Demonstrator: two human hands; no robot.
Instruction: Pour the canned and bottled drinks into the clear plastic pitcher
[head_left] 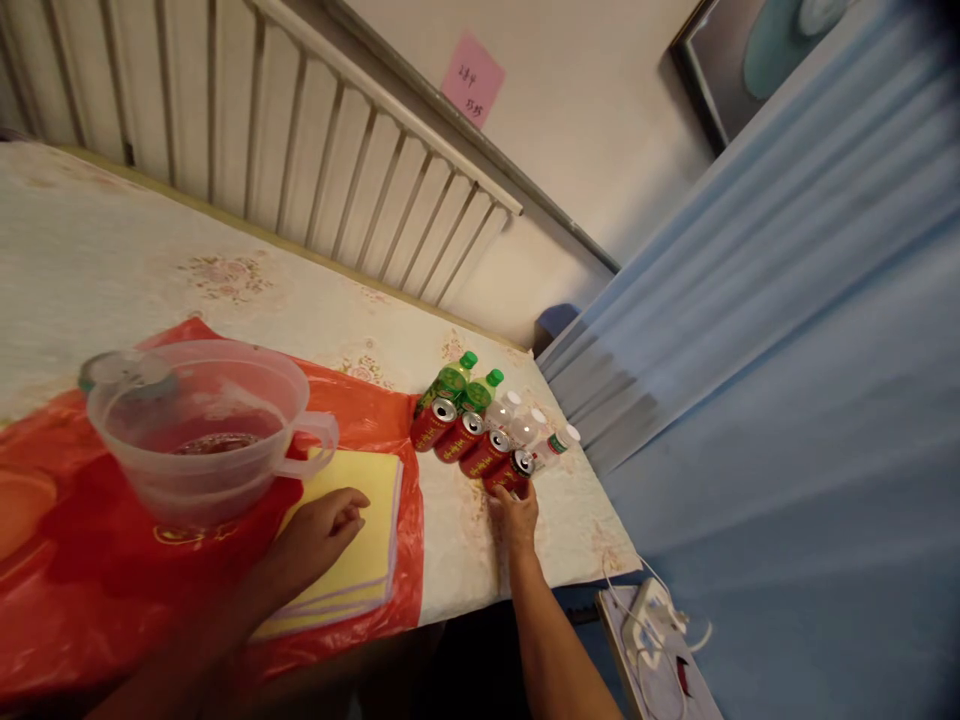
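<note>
My right hand [517, 515] is closed around the lower part of a red can [504, 480], the nearest one in a row of several red cans [456, 440]. The can stands upright on the table. Behind the row are two green-capped bottles [480, 392] and some clear bottles with white caps [527, 428]. Over a stack of yellow cloths [360, 560] with pale purple edges hovers my left hand [322, 530], its fingers curled and nothing visible in them. Left of it is a translucent plastic measuring jug [202, 480] with a handle and a little liquid inside.
Red plastic sheeting [90, 620] lies under the jug and cloths on the flowered tablecloth [300, 300]. An orange round item [22, 510] is at the left edge. A radiator [300, 130] runs behind, a blue curtain [787, 400] hangs right, and a power strip [652, 620] with cables sits lower right.
</note>
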